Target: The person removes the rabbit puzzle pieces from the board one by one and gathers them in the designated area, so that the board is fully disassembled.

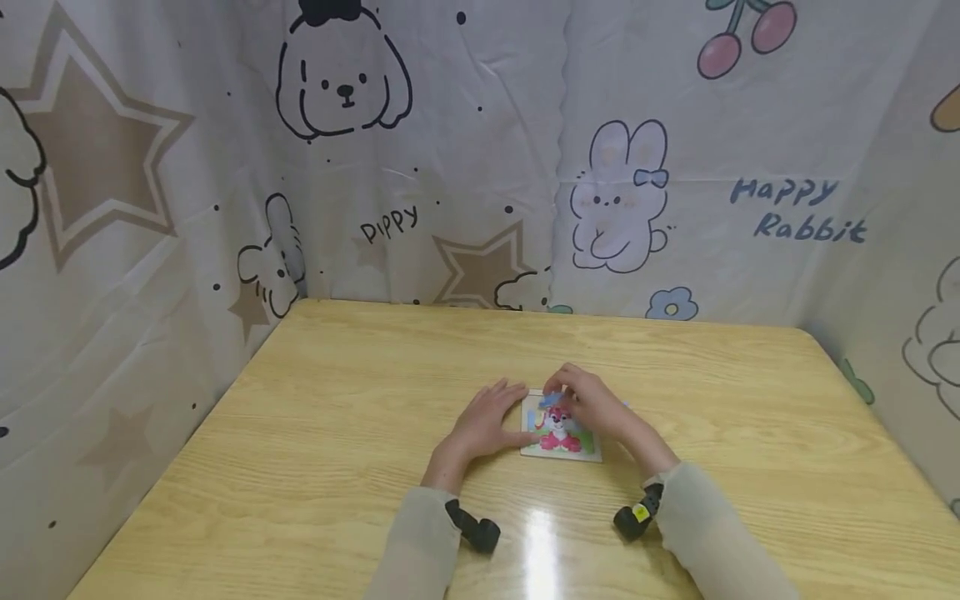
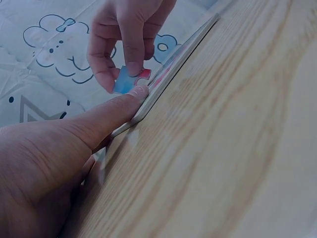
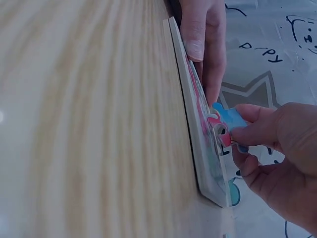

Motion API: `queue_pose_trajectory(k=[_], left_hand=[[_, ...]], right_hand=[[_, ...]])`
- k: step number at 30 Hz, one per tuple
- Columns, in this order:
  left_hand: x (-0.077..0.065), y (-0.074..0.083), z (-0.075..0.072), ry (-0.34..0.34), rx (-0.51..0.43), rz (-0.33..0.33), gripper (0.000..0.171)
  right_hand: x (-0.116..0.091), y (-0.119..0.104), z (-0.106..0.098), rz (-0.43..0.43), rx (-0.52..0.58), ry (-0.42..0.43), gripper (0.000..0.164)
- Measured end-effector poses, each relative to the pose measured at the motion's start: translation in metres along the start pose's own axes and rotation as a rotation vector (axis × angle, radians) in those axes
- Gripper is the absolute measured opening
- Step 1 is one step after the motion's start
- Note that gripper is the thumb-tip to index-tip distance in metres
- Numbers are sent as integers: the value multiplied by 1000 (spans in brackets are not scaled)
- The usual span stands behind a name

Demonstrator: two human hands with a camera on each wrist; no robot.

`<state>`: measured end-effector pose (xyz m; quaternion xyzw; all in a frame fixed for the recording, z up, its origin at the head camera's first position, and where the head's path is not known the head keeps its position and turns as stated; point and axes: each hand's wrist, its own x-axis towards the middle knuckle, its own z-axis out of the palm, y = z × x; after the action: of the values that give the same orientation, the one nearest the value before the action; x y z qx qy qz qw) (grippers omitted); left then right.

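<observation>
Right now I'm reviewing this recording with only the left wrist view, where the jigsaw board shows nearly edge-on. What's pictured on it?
Observer: In the head view, a pink-and-white cartoon animal fills the middle of the jigsaw board.
Operator: Where do the left hand's fingertips lie?
Observer: The head view shows them at the board's far left corner.
Operator: Anything beside the right hand?
Observer: In the head view, a small blue thing shows just to its right, too small to identify.
</observation>
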<state>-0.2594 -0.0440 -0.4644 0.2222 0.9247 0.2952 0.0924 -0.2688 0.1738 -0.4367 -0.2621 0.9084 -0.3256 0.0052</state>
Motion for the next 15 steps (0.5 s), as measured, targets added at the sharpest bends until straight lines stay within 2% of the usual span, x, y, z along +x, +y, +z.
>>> queue_pose_trajectory(k=[5,9,15], left_hand=[[-1,0,-1,1,2,16,79],[-2,-1,-1,-4,-4,12,79],[-1,-2,0,-3,4,2,80]], right_hand=[[-3,4,1,46,68,36,28],[-8,8,0,76,112,28,25],[-17,14,-7,105,132,40,23]])
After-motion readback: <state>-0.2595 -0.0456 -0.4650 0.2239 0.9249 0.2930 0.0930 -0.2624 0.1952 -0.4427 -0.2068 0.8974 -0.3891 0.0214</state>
